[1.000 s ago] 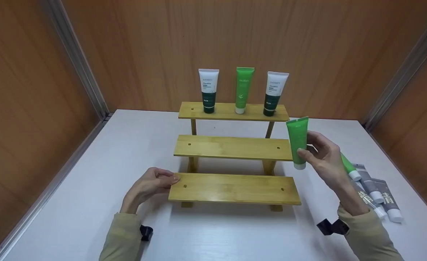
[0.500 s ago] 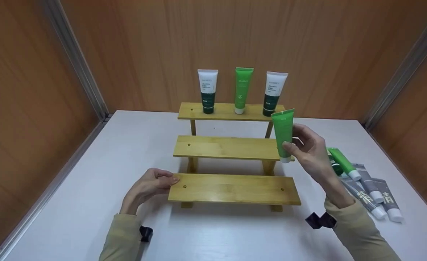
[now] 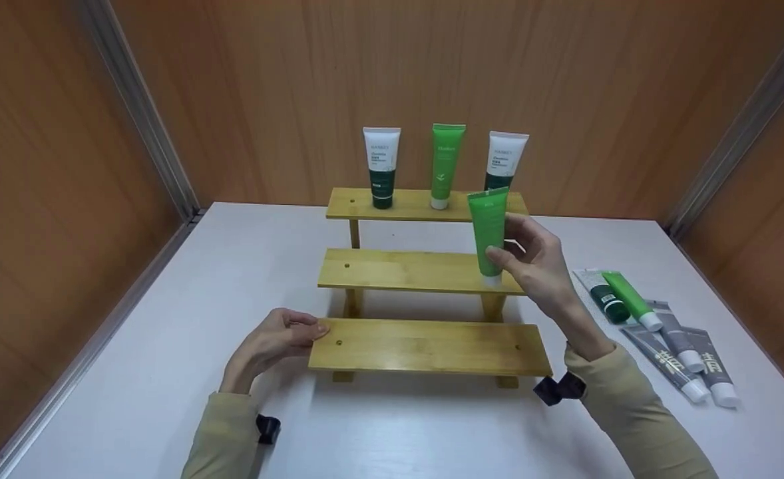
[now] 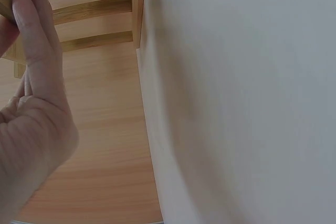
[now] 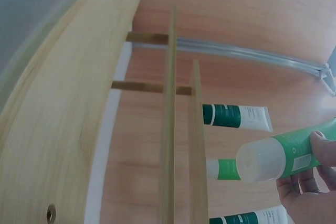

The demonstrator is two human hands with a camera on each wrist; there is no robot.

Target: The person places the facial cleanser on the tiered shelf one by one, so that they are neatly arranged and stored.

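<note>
My right hand point(image 3: 535, 263) grips a green tube point(image 3: 488, 229), cap down, between thumb and fingers. In the head view the tube overlaps the right end of the middle shelf point(image 3: 405, 269) of a three-step wooden stand. Its white cap point(image 5: 261, 160) faces the camera in the right wrist view. My left hand point(image 3: 275, 342) pinches the left end of the lowest shelf point(image 3: 425, 346). On the top shelf point(image 3: 408, 203) stand a white and dark green tube point(image 3: 383, 166), a green tube point(image 3: 446, 165) and another white and dark green tube point(image 3: 506, 158), its lower end hidden behind the held tube.
Several tubes lie in a pile at the right of the white table point(image 3: 166, 319): a green one point(image 3: 631, 299), a white and dark green one point(image 3: 608, 301) and grey ones point(image 3: 708, 366). Wooden panels point(image 3: 299, 100) enclose the back and sides.
My right hand has carried the green tube left and slightly up, from beside the stand to the middle shelf's right end. The left hand stays at the lowest shelf.
</note>
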